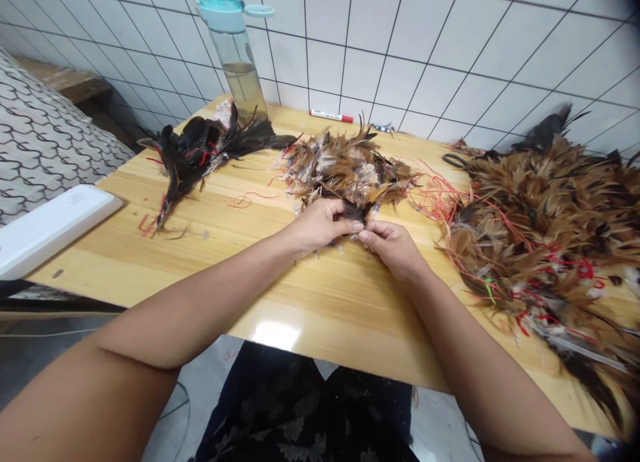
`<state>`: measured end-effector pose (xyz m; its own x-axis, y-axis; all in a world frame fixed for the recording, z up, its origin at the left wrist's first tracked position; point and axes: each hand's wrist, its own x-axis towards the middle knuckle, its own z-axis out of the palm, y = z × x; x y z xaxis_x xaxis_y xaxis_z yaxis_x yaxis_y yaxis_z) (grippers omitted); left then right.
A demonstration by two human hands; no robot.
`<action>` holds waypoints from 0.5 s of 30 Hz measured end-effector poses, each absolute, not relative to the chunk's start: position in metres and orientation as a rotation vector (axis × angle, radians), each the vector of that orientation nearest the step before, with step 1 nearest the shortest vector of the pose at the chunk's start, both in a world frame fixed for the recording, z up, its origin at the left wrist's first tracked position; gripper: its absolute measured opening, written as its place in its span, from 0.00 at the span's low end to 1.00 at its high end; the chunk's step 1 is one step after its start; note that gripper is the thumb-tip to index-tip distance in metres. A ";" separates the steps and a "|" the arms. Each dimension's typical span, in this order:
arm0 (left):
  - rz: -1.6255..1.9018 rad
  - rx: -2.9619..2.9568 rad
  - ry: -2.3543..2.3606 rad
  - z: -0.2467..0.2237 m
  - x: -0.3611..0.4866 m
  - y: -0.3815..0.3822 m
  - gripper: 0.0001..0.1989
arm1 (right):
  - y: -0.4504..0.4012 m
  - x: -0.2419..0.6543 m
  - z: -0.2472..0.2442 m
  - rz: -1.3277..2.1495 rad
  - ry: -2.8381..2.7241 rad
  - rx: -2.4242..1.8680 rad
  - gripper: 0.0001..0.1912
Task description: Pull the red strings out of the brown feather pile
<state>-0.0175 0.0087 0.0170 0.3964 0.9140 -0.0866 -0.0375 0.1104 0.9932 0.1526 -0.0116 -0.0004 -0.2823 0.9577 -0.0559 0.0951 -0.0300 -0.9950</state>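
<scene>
Both hands meet at the near edge of a pile of brown feathers (340, 162) in the middle of the wooden table (240, 262). My left hand (323, 227) is closed, its thumb and fingers pinching a small dark feather bunch (356, 212). The fingertips of my right hand (393, 245) press together at the base of that same bunch, beside my left thumb. What lies right between the fingertips is too small to make out. Red threads (435, 192) trail over the wood just right of the pile.
Bundles of black feathers (187, 149) tied with red lie at the left. A large heap of brown feathers (550, 215) covers the right side. A water bottle (235, 62), a red marker (330, 116) and a white power strip-like box (60, 225) stand or lie around the table; a tiled wall is behind.
</scene>
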 end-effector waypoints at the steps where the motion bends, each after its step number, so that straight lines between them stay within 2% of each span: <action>1: 0.858 1.271 0.899 0.017 -0.018 0.009 0.09 | -0.011 0.154 0.000 1.430 -1.479 -1.151 0.21; 8: 0.827 1.297 0.815 0.015 -0.018 0.011 0.10 | -0.008 0.159 0.000 1.580 -1.550 -1.079 0.22; 15: 0.841 1.246 0.732 0.017 -0.015 0.007 0.13 | -0.010 0.155 -0.005 1.514 -1.502 -1.055 0.21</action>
